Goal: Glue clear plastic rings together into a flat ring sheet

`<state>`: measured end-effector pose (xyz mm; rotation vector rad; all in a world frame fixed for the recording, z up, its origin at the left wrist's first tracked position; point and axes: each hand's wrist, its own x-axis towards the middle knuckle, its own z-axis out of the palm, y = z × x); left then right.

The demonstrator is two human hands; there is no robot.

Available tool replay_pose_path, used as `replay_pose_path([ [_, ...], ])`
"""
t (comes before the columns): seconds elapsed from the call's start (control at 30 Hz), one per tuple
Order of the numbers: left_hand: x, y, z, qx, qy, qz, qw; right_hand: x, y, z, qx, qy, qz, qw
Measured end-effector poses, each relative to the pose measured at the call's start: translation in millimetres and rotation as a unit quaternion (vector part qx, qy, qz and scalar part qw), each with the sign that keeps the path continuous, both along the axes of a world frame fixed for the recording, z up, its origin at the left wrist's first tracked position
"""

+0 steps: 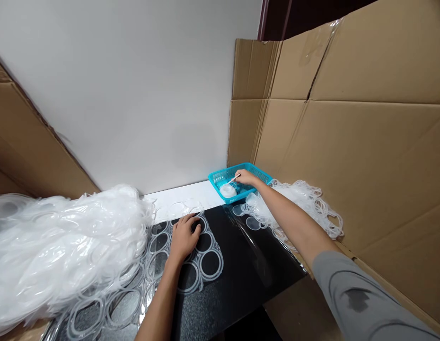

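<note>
My left hand (184, 237) rests palm down on a clear plastic sheet of joined rings (209, 265) that lies on the black tabletop (241, 284); its fingers are curled against the rings. My right hand (245, 177) reaches far out over a turquoise basket (220, 179) and pinches a thin white stick (233, 179). The stick's tip points at a small round white dish (227, 190) inside the basket.
A large heap of clear ring sheets (64, 246) fills the left side. A smaller pile (305, 203) lies under my right forearm. Cardboard panels (347, 142) wall in the right side, and more cardboard stands at the left. A white wall is behind.
</note>
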<state>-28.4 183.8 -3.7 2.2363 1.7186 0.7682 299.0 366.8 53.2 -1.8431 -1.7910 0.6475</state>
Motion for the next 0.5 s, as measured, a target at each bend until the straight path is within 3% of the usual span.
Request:
replay_pose_path([
  [0.33, 0, 0, 3.8, -0.01, 0.009, -0.005, 1.0, 24, -3, 6.2, 0.035, -0.074, -0.037, 0.996],
  [0.5, 1, 0, 5.8, -0.014, 0.015, -0.005, 1.0, 14, -12, 18.0, 0.059, -0.076, -0.031, 0.995],
])
